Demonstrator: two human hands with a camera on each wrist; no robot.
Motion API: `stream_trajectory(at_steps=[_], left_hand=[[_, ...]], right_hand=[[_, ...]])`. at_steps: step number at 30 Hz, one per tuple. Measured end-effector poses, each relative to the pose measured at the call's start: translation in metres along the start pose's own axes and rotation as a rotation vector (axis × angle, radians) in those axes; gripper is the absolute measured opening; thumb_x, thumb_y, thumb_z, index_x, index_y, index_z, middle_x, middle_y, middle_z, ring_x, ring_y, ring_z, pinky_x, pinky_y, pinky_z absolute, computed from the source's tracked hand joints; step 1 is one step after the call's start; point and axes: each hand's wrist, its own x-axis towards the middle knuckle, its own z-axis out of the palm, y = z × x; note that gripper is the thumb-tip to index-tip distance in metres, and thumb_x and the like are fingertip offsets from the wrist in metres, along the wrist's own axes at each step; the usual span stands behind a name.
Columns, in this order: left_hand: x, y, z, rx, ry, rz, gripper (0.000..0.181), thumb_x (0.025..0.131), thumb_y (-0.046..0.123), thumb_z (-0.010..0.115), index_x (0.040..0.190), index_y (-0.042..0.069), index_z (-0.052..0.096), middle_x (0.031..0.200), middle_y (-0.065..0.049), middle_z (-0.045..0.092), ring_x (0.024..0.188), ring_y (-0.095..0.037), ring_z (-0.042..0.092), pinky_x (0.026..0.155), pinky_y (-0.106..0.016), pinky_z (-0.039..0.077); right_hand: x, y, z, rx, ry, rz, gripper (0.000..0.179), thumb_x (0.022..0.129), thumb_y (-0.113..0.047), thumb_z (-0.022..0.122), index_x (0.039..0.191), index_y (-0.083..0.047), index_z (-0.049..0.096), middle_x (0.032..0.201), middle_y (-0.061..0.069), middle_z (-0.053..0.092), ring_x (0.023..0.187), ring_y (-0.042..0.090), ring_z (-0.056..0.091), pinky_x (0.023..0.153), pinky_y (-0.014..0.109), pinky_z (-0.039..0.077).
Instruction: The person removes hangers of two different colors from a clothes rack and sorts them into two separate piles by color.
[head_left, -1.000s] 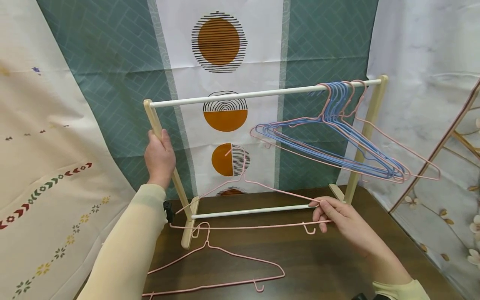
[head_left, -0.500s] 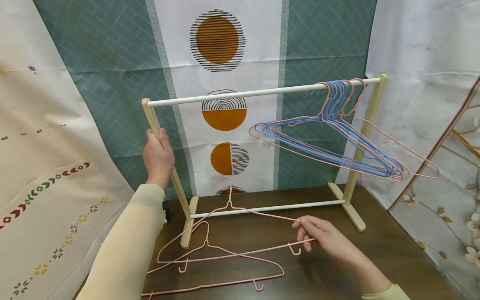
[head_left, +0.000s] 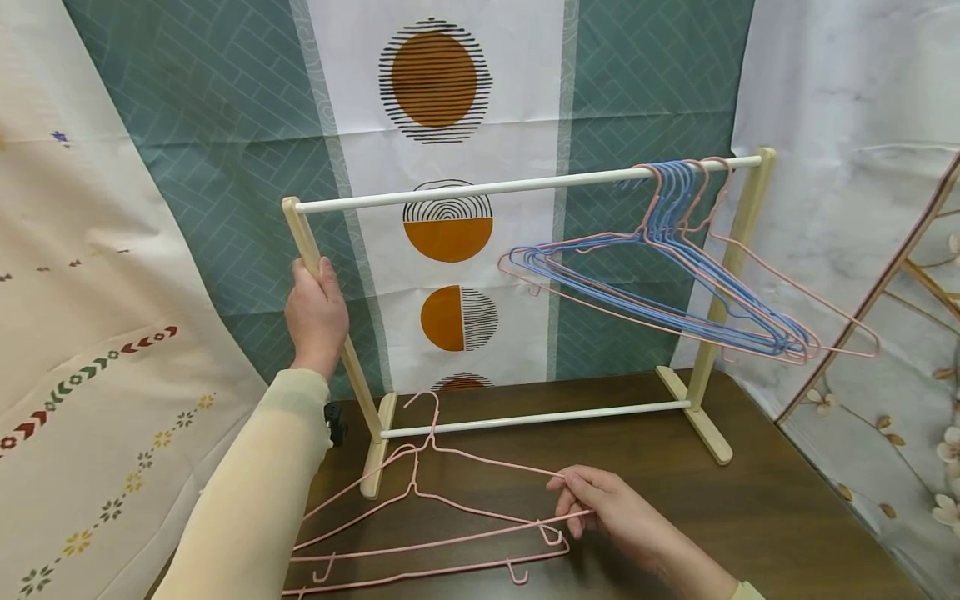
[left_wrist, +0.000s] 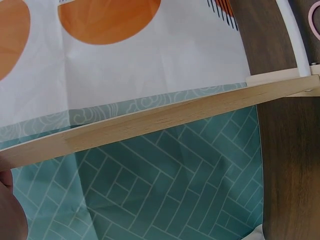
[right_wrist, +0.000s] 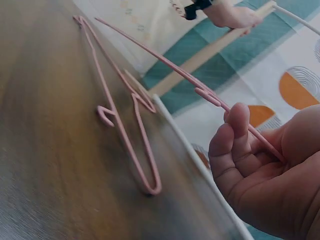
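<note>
I have the left hand (head_left: 317, 312) clamped on the rack (head_left: 360, 379), the right hand (head_left: 611, 508) pinching a pink hanger (right_wrist: 170, 64) above a second hanger (right_wrist: 124, 138) on the table (head_left: 750, 517) — if I swing low, they could tangle.

In the head view, the left sleeve (head_left: 247, 475) hides from me the left ends of the held pink hanger (head_left: 432, 442) and the lower pink hanger (head_left: 414, 486); the right hand (head_left: 609, 508) covers the held one's right end. I can't count the overlapping blue hangers (head_left: 672, 200). My left wrist feed crops the left hand (left_wrist: 11, 212) heavily, and the right wrist feed blurs the table (right_wrist: 50, 170).
</note>
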Motion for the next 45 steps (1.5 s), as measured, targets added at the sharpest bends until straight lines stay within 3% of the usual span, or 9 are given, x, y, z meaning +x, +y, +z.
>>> stream_trajectory(at_steps=[13, 26, 30, 36, 42, 45], left_hand=[[0.002, -0.001, -0.002, -0.004, -0.002, -0.008, 0.066, 0.119, 0.056, 0.024, 0.138, -0.002, 0.047, 0.086, -0.016, 0.052, 0.071, -0.035, 0.055, 0.063, -0.046, 0.046], [0.001, -0.001, -0.001, -0.017, -0.004, -0.002, 0.065, 0.119, 0.056, 0.024, 0.137, -0.003, 0.047, 0.084, -0.015, 0.051, 0.069, -0.035, 0.053, 0.061, -0.047, 0.044], [0.0, -0.002, -0.001, -0.021, -0.009, -0.006, 0.065, 0.119, 0.056, 0.025, 0.136, -0.003, 0.048, 0.085, -0.016, 0.051, 0.069, -0.035, 0.053, 0.062, -0.047, 0.044], [-0.002, -0.001, -0.005, -0.015, -0.011, -0.013, 0.065, 0.12, 0.055, 0.025, 0.137, -0.004, 0.048, 0.085, -0.016, 0.052, 0.071, -0.037, 0.054, 0.062, -0.048, 0.045], [-0.002, 0.0, -0.005, -0.023, -0.014, -0.005, 0.066, 0.12, 0.055, 0.025, 0.138, -0.004, 0.047, 0.084, -0.016, 0.051, 0.069, -0.036, 0.052, 0.061, -0.048, 0.044], [-0.002, 0.0, -0.005, -0.024, -0.015, -0.004, 0.066, 0.119, 0.055, 0.025, 0.138, -0.004, 0.047, 0.084, -0.016, 0.051, 0.068, -0.035, 0.052, 0.061, -0.047, 0.045]], right_hand=[[0.006, 0.014, 0.024, 0.126, 0.01, 0.065, 0.039, 0.122, -0.023, 0.045, 0.133, 0.01, 0.061, 0.093, 0.006, 0.07, 0.073, 0.014, 0.065, 0.073, 0.028, 0.056], [0.008, 0.026, 0.03, 0.083, 0.015, 0.145, 0.042, 0.122, -0.023, 0.043, 0.138, 0.013, 0.059, 0.093, 0.008, 0.069, 0.071, 0.012, 0.063, 0.07, 0.028, 0.055], [0.01, 0.029, 0.033, -0.038, 0.036, 0.128, 0.037, 0.121, -0.02, 0.046, 0.132, 0.011, 0.064, 0.087, 0.006, 0.066, 0.065, 0.011, 0.059, 0.064, 0.025, 0.051], [0.014, 0.031, 0.033, -0.335, 0.032, 0.083, 0.027, 0.118, -0.019, 0.053, 0.117, -0.004, 0.075, 0.076, 0.001, 0.059, 0.054, 0.012, 0.049, 0.05, 0.024, 0.038], [0.021, 0.033, 0.03, -0.646, 0.054, -0.028, 0.02, 0.114, -0.024, 0.063, 0.108, -0.019, 0.081, 0.102, -0.006, 0.073, 0.087, 0.008, 0.062, 0.077, 0.034, 0.051], [0.025, 0.034, 0.029, -0.733, 0.063, -0.047, 0.018, 0.112, -0.027, 0.067, 0.109, -0.021, 0.083, 0.106, -0.009, 0.075, 0.097, 0.01, 0.067, 0.085, 0.041, 0.055]])
